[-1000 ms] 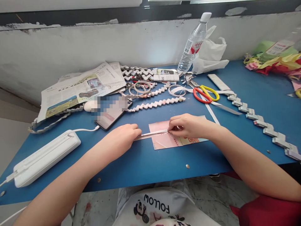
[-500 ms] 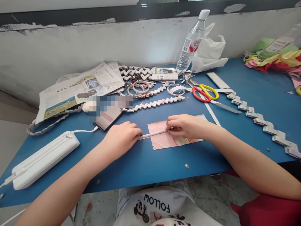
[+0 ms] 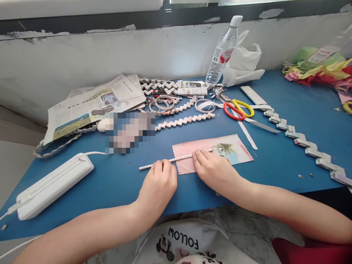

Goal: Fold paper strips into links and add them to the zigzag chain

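Observation:
A thin, pale stick with fine printed marks, like a tightly rolled paper tube [image 3: 181, 157], slants across the blue table and a printed card [image 3: 239, 152] in pink and light blue with a palm tree. My left hand [image 3: 162, 181] has its fingers curled over the tube left of the card, and the tube's left end sticks out past them. Over the card, my right hand [image 3: 213, 170] is closed on the tube, whose far end shows just beyond the fingers. Both thumbs are hidden.
Scissors [image 3: 238, 110] with red and yellow handles lie behind the card, near white paper strips [image 3: 247, 135]. A folded-paper chain [image 3: 301, 142] runs down the right. At the back are newspaper [image 3: 96, 104], bangles and a water bottle [image 3: 222, 55]. A white power strip [image 3: 55, 187] lies left.
Both hands have come nearer my body, now bent over the tube from above. My left hand has slid right, leaving the tube's left end bare. More of the card's palm picture shows.

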The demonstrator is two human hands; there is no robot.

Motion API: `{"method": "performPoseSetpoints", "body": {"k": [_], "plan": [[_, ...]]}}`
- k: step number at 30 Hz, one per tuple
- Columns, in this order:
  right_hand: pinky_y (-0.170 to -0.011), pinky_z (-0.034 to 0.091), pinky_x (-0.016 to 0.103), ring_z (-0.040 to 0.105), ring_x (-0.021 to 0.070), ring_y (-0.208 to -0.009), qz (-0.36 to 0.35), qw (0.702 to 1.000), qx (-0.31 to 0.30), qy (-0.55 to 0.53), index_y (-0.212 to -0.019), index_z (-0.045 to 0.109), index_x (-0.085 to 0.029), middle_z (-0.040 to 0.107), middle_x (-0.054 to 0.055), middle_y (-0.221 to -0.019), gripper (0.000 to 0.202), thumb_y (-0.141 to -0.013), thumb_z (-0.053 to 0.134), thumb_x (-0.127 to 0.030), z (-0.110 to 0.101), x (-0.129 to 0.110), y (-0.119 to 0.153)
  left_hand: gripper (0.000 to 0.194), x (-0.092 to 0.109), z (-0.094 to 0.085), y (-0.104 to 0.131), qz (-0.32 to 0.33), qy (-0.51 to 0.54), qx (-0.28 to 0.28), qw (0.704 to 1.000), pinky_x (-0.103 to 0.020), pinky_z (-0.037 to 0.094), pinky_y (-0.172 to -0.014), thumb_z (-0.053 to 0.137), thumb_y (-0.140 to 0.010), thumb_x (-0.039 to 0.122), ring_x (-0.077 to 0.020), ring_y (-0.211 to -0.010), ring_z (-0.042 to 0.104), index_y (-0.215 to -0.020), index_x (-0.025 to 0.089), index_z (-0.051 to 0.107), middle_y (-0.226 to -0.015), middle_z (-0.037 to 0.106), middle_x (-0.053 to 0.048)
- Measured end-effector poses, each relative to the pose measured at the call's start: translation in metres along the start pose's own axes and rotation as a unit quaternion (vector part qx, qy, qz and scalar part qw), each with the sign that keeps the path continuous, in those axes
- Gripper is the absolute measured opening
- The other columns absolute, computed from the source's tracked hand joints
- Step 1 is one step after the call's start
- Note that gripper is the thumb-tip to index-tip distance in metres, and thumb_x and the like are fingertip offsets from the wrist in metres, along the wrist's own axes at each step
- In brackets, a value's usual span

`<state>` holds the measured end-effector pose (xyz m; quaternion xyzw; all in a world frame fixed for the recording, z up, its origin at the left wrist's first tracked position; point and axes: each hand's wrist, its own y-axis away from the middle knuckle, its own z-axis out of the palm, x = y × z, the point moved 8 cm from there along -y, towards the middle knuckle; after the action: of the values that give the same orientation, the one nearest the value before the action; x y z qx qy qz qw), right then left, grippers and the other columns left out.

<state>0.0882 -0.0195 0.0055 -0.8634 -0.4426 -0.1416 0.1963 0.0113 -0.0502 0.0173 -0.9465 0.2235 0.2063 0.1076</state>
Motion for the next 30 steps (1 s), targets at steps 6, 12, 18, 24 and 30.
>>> {"method": "performPoseSetpoints", "body": {"k": [6, 12, 18, 24, 30], "plan": [[-0.088, 0.056, 0.045, 0.067, 0.035, -0.106, 0.061, 0.998, 0.03, -0.012, -0.118, 0.064, 0.005, 0.066, 0.029, -0.116, 0.043, -0.079, 0.046, -0.003, 0.007, -0.011, 0.012, 0.047, 0.014, 0.013, 0.005, -0.043, 0.064, -0.002, 0.997, -0.051, 0.049, -0.099, 0.037, -0.086, 0.014, -0.0368, -0.124, 0.054, -0.125, 0.0, 0.059, -0.132, 0.057, -0.025], [-0.102, 0.045, 0.055, 0.05, 0.039, -0.129, 0.062, 0.985, -0.038, -0.157, -0.137, 0.052, -0.006, 0.05, 0.026, -0.139, 0.054, -0.084, 0.05, -0.019, 0.008, -0.014, 0.007, 0.062, 0.02, 0.017, 0.005, -0.085, 0.153, -0.053, 0.983, -0.062, 0.039, -0.104, 0.036, -0.087, 0.028, -0.0438, -0.134, 0.04, -0.142, 0.001, 0.044, -0.145, 0.043, -0.024], [-0.116, 0.027, 0.057, 0.035, 0.0314, -0.142, 0.038, 0.959, -0.088, -0.268, -0.144, 0.04, -0.002, 0.036, 0.017, -0.151, 0.058, -0.089, 0.038, -0.021, 0.009, -0.013, 0.007, 0.064, 0.014, 0.024, 0.006, -0.115, 0.182, -0.107, 0.971, -0.061, 0.034, -0.109, 0.035, -0.087, 0.03, -0.0421, -0.138, 0.035, -0.144, 0.0, 0.039, -0.149, 0.037, -0.022], [-0.118, 0.026, 0.054, 0.036, 0.0299, -0.141, 0.113, 0.957, -0.115, -0.241, -0.144, 0.037, 0.002, 0.037, 0.018, -0.15, 0.059, -0.091, 0.033, -0.021, 0.023, 0.019, 0.033, 0.065, -0.02, 0.03, 0.036, -0.183, 0.14, -0.139, 0.963, -0.063, 0.038, -0.105, 0.035, -0.087, 0.03, -0.0448, -0.136, 0.037, -0.141, -0.005, 0.041, -0.147, 0.038, -0.026], [-0.115, 0.036, 0.046, 0.037, 0.0265, -0.141, 0.15, 0.941, -0.128, -0.275, -0.144, 0.04, 0.001, 0.037, 0.016, -0.15, 0.056, -0.094, 0.028, -0.022, 0.029, 0.03, 0.04, 0.066, -0.031, 0.028, 0.055, -0.19, 0.126, -0.135, 0.964, -0.065, 0.03, -0.109, 0.033, -0.089, 0.034, -0.0414, -0.134, 0.042, -0.139, -0.008, 0.042, -0.144, 0.041, -0.029]]}}
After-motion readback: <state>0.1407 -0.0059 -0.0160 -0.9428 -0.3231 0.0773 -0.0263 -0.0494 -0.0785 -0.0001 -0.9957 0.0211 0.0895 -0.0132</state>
